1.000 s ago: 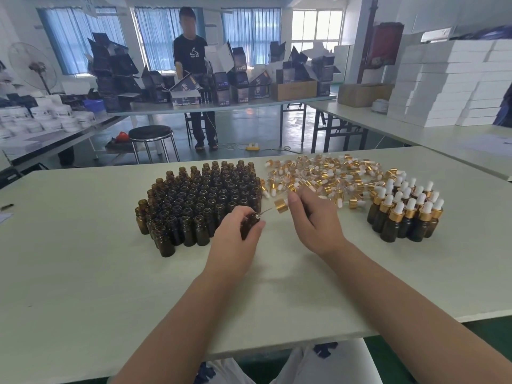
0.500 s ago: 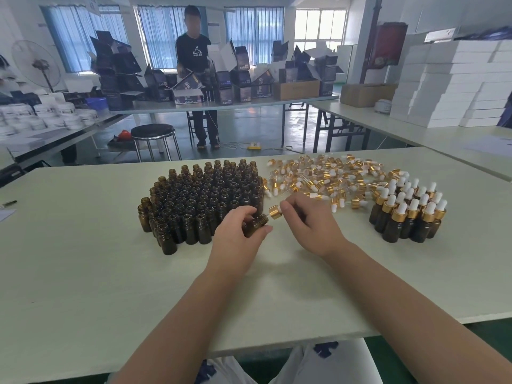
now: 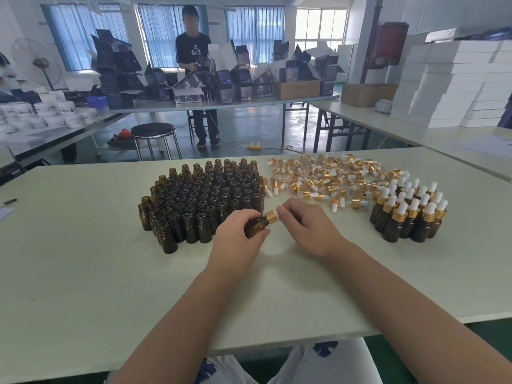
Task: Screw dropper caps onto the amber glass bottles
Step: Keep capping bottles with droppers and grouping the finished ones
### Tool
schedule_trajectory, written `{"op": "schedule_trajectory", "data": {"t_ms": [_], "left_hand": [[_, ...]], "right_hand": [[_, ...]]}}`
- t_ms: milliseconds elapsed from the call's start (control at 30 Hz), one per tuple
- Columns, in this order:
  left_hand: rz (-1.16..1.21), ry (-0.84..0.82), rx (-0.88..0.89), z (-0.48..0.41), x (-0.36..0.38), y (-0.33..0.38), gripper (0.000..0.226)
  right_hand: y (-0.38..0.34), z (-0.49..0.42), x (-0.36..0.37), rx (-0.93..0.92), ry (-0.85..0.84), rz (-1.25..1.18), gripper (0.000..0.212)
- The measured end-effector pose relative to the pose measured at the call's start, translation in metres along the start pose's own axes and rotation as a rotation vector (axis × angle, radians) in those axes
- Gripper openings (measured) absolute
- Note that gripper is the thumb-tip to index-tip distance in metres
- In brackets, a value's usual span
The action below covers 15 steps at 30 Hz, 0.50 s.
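The left hand (image 3: 238, 231) gripped a tilted amber bottle (image 3: 256, 227); the right hand (image 3: 307, 225) pinched the dropper cap (image 3: 272, 216) seated on its neck. Screwing seemed underway; next, likely more twisting until snug.

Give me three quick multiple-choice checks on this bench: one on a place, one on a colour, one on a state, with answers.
1. Where do the capped bottles stand?
A. Right of the loose caps
B. In the person's lap
C. On the floor

2. What colour is the collar of the dropper cap at the held bottle?
A. Silver
B. Gold
C. Black

3. How is the held bottle placed?
A. Standing upright alone
B. Tilted in the left hand grip, with the right hand pinching the cap
C. Lying loose

Answers:
1 A: the group stands at the right end, beyond the cap pile.
2 B: the collar shines gold.
3 B: the left fingers wrap the body, and the neck points toward the right hand.
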<state>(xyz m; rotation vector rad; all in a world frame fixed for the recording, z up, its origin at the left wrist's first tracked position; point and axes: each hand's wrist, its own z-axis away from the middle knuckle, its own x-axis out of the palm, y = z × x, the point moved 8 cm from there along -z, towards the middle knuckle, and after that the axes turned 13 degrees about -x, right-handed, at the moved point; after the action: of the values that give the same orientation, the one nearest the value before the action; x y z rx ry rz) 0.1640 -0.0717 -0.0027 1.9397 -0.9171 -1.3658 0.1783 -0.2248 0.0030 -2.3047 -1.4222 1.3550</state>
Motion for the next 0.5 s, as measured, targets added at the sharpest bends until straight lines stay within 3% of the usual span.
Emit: {"op": "schedule_trajectory", "data": {"t_ms": [500], "left_hand": [[-0.006, -0.021, 0.039, 0.0024, 0.0005, 0.0032, 0.027]], "right_hand": [[0.0008, 0.0013, 0.0011, 0.029, -0.008, -0.007, 0.048]]}}
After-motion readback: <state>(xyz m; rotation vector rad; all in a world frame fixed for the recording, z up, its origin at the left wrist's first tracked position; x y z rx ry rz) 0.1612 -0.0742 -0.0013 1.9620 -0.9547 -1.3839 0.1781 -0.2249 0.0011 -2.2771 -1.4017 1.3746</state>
